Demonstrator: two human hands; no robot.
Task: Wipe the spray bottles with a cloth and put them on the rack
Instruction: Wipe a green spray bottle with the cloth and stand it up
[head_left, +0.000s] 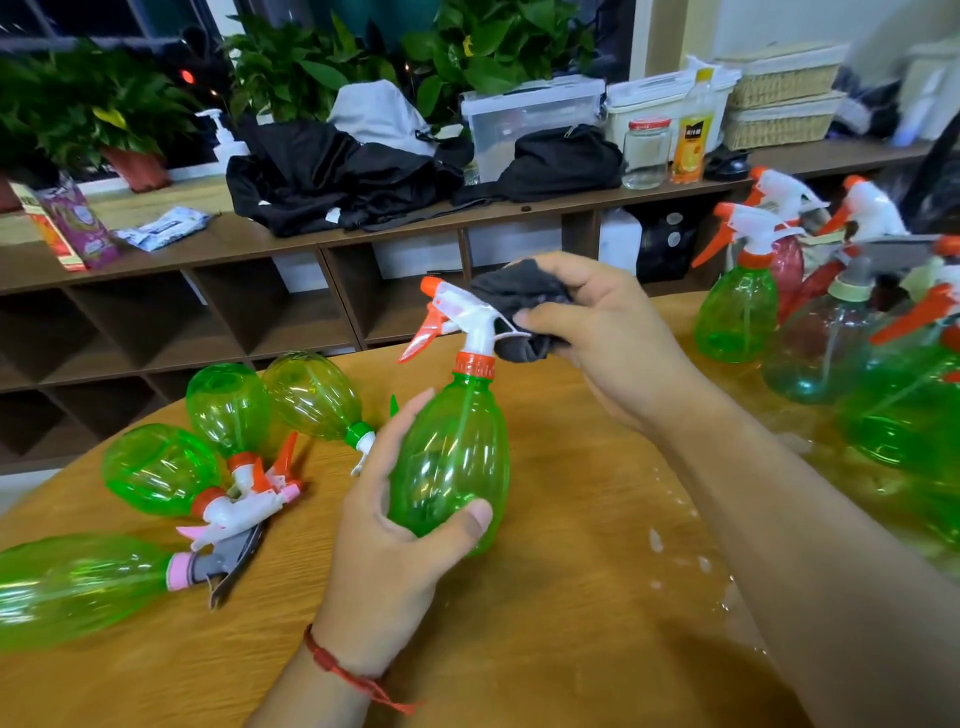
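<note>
My left hand (387, 525) grips a green spray bottle (457, 457) upright above the wooden table (571, 597), fingers and thumb round its body. Its white head with orange trigger and nozzle (447, 312) points left. My right hand (597, 332) holds a dark grey cloth (519, 306) bunched against the back of that white head. Several green spray bottles (156, 467) lie on their sides at the left of the table. More bottles (743, 306) stand upright at the right, green, red and clear ones, some blurred.
Water drops (675, 519) glisten on the table right of the held bottle. Behind the table runs a low wooden shelf (311, 239) with black bags, potted plants, a jar, a juice bottle, plastic boxes and wicker baskets.
</note>
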